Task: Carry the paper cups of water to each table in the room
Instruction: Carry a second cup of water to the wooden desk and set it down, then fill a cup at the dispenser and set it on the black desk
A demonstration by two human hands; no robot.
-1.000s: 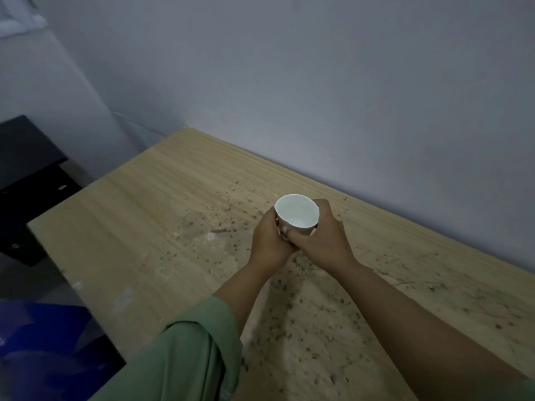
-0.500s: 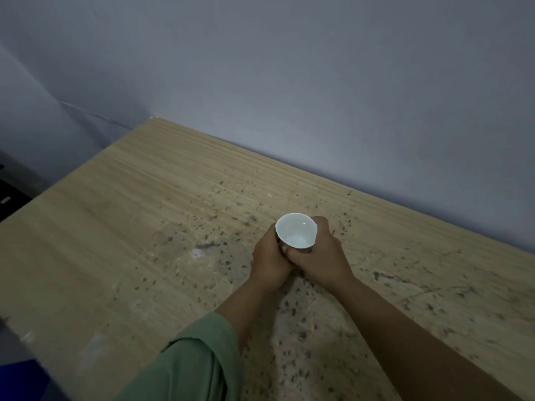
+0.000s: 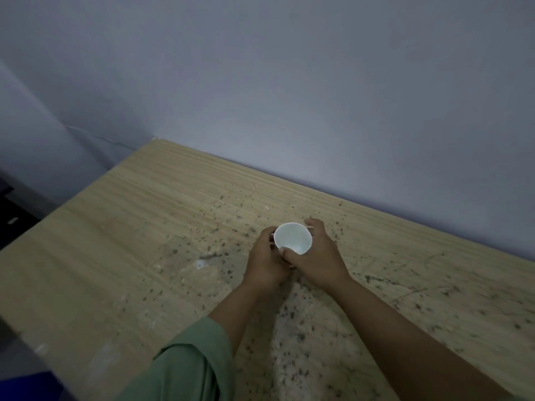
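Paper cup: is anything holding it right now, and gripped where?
Yes. Both hands hold the white paper cup by its side wall, below the rim: left hand around the left side, right hand around the right. The cup is over the wooden table.

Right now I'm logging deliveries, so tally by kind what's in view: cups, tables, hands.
Paper cup: 1
Wooden table: 1
Hands: 2, left hand and right hand, both around the cup
Total: 4
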